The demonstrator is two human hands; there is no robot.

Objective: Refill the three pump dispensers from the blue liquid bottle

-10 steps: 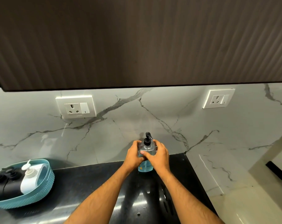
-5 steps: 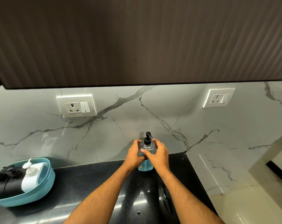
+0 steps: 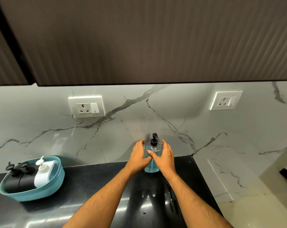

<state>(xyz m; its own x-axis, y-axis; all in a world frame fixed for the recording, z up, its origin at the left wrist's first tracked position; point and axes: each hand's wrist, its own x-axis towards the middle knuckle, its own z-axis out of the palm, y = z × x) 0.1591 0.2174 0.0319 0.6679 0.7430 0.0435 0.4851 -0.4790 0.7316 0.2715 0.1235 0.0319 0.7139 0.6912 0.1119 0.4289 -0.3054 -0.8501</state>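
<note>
A clear bottle of blue liquid [image 3: 151, 167] with a black pump top stands upright on the black counter [image 3: 93, 181], close to the marble wall. My left hand [image 3: 138, 156] wraps its left side and my right hand [image 3: 165, 156] wraps its right side; both grip it. At the far left, a teal basket [image 3: 41, 193] holds two black pump dispensers [image 3: 18, 179] and a white pump dispenser [image 3: 41, 174], all lying tilted inside it.
A dark cabinet [image 3: 139, 38] overhangs the counter. Two wall sockets [image 3: 87, 106] [image 3: 225, 100] sit on the marble backsplash. The counter ends at the right [image 3: 203, 181], with the floor beyond it.
Both hands stay on the bottle. The right fingers have shifted from the pump neck down onto the bottle's shoulder. The view has shifted slightly, showing more of the basket.
</note>
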